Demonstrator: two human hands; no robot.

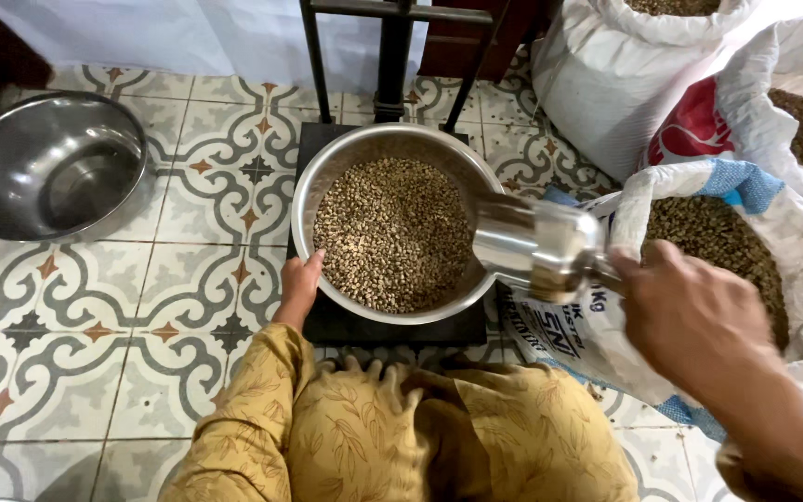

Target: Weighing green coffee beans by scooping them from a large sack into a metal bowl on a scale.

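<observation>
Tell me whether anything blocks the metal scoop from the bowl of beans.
Nothing visible does. The right hand holds the metal scoop with its mouth already over the rim of the bowl of beans. The left hand rests on the bowl's opposite, near-left edge.

3 white open sacks (792, 232) at right, w/ red, blue print
</observation>
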